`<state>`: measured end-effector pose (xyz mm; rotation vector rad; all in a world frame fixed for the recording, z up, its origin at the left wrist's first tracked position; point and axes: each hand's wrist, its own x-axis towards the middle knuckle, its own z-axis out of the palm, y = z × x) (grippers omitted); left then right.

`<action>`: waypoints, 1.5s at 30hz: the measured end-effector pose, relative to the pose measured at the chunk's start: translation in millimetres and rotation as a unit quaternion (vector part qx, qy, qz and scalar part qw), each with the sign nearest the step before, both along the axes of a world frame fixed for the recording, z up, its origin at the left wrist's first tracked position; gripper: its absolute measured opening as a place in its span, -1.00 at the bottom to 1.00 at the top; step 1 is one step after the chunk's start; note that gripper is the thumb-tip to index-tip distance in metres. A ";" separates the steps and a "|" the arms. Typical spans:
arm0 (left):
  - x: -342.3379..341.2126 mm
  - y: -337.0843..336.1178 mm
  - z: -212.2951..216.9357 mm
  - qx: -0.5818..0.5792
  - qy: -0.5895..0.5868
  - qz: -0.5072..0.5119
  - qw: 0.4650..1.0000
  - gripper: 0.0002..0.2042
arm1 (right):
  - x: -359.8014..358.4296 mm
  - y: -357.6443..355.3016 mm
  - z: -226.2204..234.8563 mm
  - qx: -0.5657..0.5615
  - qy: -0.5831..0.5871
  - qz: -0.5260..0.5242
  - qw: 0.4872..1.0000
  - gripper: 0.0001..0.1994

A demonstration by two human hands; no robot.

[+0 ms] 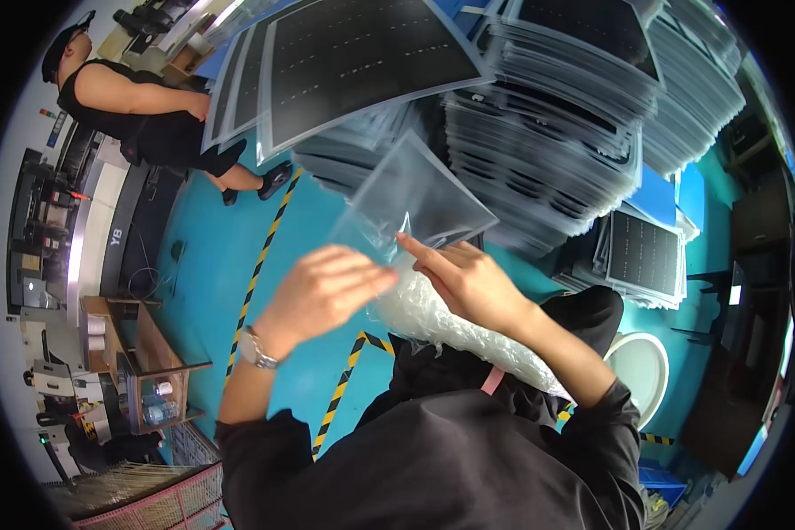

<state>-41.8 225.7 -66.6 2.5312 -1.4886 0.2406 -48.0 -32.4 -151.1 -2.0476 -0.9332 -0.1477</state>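
In front of me a clear, square plastic sheet stands tilted, its lower edge at my right hand. The right fingers are closed on that edge, with the index finger stretched along the surface. My left hand, with a watch on the wrist, is beside the sheet's lower left corner. Its fingers are pressed together and slightly blurred; whatever they may pinch is too small to make out. Crumpled clear plastic film lies over my lap, just under both hands.
Tall stacks of dark printed sheets in clear film rise ahead and to the right. Large dark sheets overhang at the far side. A co-worker stands at far left. Wooden shelf left; white round stool right.
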 end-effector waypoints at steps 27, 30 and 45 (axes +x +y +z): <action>-99.2 18.0 -186.9 -0.145 -0.057 0.186 0.970 -0.44 | -0.2 13.5 -94.5 0.054 0.321 0.003 0.945 -0.19; -39.7 -31.3 -140.5 -0.099 0.025 0.182 0.978 0.00 | 4.7 14.6 -114.7 0.018 0.292 0.027 0.956 -0.14; -32.6 -30.9 -219.0 -0.243 0.047 0.141 0.958 -0.25 | -18.6 10.1 -158.0 0.195 0.473 -0.179 0.840 -0.61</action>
